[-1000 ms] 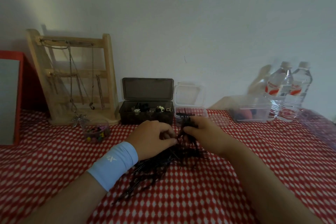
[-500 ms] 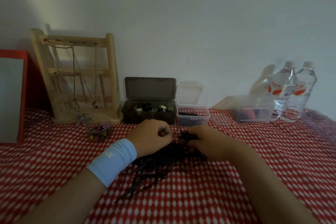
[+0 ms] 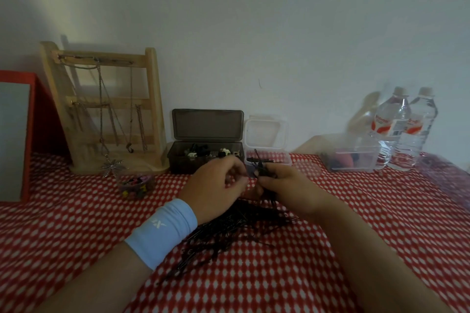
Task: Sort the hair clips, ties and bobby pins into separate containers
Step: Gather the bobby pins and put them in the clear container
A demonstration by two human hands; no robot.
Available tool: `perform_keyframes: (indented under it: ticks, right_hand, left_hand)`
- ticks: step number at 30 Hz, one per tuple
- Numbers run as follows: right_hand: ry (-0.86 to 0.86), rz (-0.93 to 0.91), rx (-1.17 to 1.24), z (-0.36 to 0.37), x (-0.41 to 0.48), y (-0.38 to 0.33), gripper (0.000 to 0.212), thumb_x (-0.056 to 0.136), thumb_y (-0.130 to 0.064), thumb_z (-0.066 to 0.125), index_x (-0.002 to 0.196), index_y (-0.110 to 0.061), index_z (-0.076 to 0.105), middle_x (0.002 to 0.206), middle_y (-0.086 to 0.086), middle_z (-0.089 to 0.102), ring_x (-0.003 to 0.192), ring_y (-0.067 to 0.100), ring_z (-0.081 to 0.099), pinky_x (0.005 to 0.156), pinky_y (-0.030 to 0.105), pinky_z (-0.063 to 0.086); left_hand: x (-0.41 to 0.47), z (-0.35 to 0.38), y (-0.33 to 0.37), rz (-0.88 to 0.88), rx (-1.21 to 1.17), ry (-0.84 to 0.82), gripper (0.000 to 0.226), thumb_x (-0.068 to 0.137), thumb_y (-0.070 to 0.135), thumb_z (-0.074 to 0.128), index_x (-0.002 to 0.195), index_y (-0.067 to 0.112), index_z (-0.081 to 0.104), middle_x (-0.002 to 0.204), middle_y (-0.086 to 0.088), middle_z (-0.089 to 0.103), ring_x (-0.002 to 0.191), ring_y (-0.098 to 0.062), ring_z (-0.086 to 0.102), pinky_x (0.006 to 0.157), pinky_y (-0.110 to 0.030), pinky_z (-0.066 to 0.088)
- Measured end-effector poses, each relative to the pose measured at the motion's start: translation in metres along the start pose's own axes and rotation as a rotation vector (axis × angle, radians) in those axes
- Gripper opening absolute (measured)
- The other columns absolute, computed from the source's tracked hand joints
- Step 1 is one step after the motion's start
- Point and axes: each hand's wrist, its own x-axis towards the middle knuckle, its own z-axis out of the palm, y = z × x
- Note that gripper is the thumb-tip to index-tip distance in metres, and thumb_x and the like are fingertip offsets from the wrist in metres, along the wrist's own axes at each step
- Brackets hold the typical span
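A heap of black bobby pins (image 3: 229, 231) lies on the red checked cloth in front of me. My right hand (image 3: 287, 185) grips a bunch of pins, their ends sticking up just before the small clear container (image 3: 284, 160), which holds a few pins. My left hand (image 3: 216, 190), with a blue wristband, has its fingers curled beside the bunch; whether it pinches pins is hidden. Behind my hands a dark box (image 3: 178, 160) with its lid up holds hair clips. At the right stands a clear tub (image 3: 356, 160) with dark and pink items.
A wooden jewellery stand (image 3: 106, 109) with chains is at the back left, a small clear cup of coloured bits (image 3: 136, 185) before it. A red-framed mirror (image 3: 15, 134) leans at the far left. Two water bottles (image 3: 404, 129) stand at the back right.
Both hands dropped to the heap half a second ago, then lifted again. My right hand now holds a bunch of pins raised toward the small clear container.
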Motion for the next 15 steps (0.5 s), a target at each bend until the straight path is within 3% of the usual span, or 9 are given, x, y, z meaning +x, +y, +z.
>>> perform_keyframes:
  ticks: [2,6,10,15]
  right_hand:
    - [-0.033,-0.011,0.078,0.003,0.002,0.002,0.018,0.102,-0.007,0.047,0.105,-0.002,0.064,0.075,0.003,0.063,0.075,0.021,0.061,0.08,0.036,0.053]
    - [-0.14,0.035,0.36,0.013,0.004,0.001,0.02,0.104,-0.003,0.038,0.109,-0.004,0.058,0.069,0.002,0.046,0.064,0.017,0.044,0.065,0.03,0.044]
    - [-0.231,0.067,0.331,0.014,-0.002,-0.002,0.025,0.103,-0.002,0.04,0.099,-0.008,0.064,0.067,0.004,0.049,0.072,0.024,0.061,0.075,0.035,0.052]
    - [-0.291,0.096,0.319,0.017,-0.003,-0.003,0.021,0.104,-0.004,0.04,0.097,-0.009,0.06,0.066,0.0,0.043,0.06,0.015,0.043,0.065,0.031,0.043]
  left_hand:
    - [0.002,0.001,-0.002,-0.005,-0.107,0.08,0.017,0.09,0.03,0.063,0.107,0.031,0.061,0.097,0.016,0.061,0.092,-0.003,0.056,0.081,-0.022,0.047]
    - [0.003,0.001,-0.005,0.049,-0.192,0.063,0.024,0.091,0.027,0.065,0.115,0.03,0.066,0.106,0.012,0.063,0.102,-0.004,0.059,0.087,-0.022,0.048]
    - [0.003,0.002,-0.001,-0.024,-0.332,0.119,0.024,0.085,0.015,0.073,0.106,0.027,0.071,0.099,0.01,0.069,0.092,-0.003,0.064,0.083,-0.022,0.052]
    - [0.005,0.001,0.007,-0.108,-0.523,0.155,0.033,0.08,0.004,0.077,0.102,0.028,0.069,0.092,0.007,0.072,0.083,-0.004,0.068,0.074,-0.014,0.051]
